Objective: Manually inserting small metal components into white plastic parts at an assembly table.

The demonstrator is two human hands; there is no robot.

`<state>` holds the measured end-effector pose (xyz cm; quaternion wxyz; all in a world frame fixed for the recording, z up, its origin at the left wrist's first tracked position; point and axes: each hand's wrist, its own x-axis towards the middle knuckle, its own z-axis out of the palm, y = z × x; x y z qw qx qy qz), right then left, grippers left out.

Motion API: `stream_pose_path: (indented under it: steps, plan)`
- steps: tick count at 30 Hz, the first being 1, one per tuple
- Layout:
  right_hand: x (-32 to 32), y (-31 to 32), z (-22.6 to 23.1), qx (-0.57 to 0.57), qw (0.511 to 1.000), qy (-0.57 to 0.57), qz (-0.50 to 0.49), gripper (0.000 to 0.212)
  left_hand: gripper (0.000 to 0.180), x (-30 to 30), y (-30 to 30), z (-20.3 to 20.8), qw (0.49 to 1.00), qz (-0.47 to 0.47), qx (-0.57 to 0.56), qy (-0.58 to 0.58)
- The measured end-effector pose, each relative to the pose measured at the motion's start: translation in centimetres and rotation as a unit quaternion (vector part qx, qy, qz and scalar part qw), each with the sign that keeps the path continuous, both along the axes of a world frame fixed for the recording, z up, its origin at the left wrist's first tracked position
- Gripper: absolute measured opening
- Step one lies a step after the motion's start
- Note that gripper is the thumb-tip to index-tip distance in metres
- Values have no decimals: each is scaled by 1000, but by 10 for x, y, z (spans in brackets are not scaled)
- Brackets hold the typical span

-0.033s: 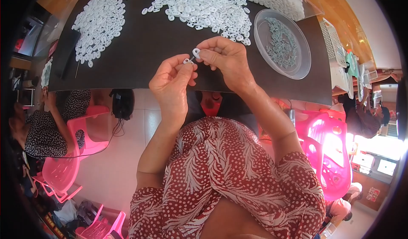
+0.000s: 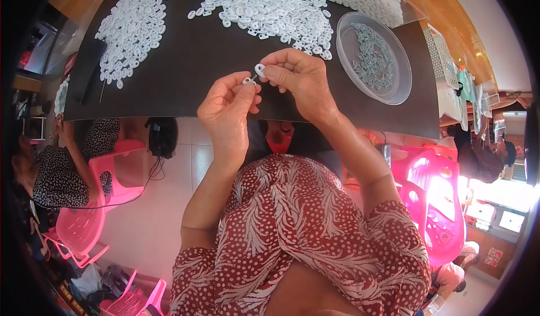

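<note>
Over the near edge of the dark table, my two hands meet with fingertips nearly touching. My left hand [image 2: 226,103] is closed, pinching a small white oval plastic piece [image 2: 248,81] between thumb and forefinger. Another white oval piece with a hole [image 2: 259,68] sits in the closed thumb and fingers of my right hand [image 2: 301,82]. A thin, short metal-looking pin [image 2: 255,77] shows between the two pieces; how it is fixed in them is too small to tell. Beyond my hands lies a wide heap of similar white pieces [image 2: 270,12].
Right of the heap, a round clear plastic tub [image 2: 402,77] holds many small grey-green screw-like parts [image 2: 372,57]. A second pile of white pieces [image 2: 132,29] lies at left, beside a black-handled tool [image 2: 93,71]. Pink chairs [image 2: 84,226] and a seated person [image 2: 62,175] are at left.
</note>
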<state>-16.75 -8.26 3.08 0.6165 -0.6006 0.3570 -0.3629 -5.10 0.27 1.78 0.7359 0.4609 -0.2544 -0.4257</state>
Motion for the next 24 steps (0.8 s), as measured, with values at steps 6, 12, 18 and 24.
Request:
stream_pose_path:
  steps: [6, 12, 18, 24]
  plan:
    - [2, 3, 0, -4, 1000, -9, -12, 13, 15, 0, 0, -4, 1000, 3, 6, -2]
    - [5, 6, 2, -20, 1000, -13, -16, 10, 14, 0, -1, -5, 1000, 11, 16, -4]
    - [7, 9, 2, -46, 999, 6, -26, 9, 14, 0, 2, -6, 999, 21, 28, -27]
    - [8, 10, -6, -65, 997, -30, -27, 9, 14, 0, 4, -8, 999, 18, 25, -23]
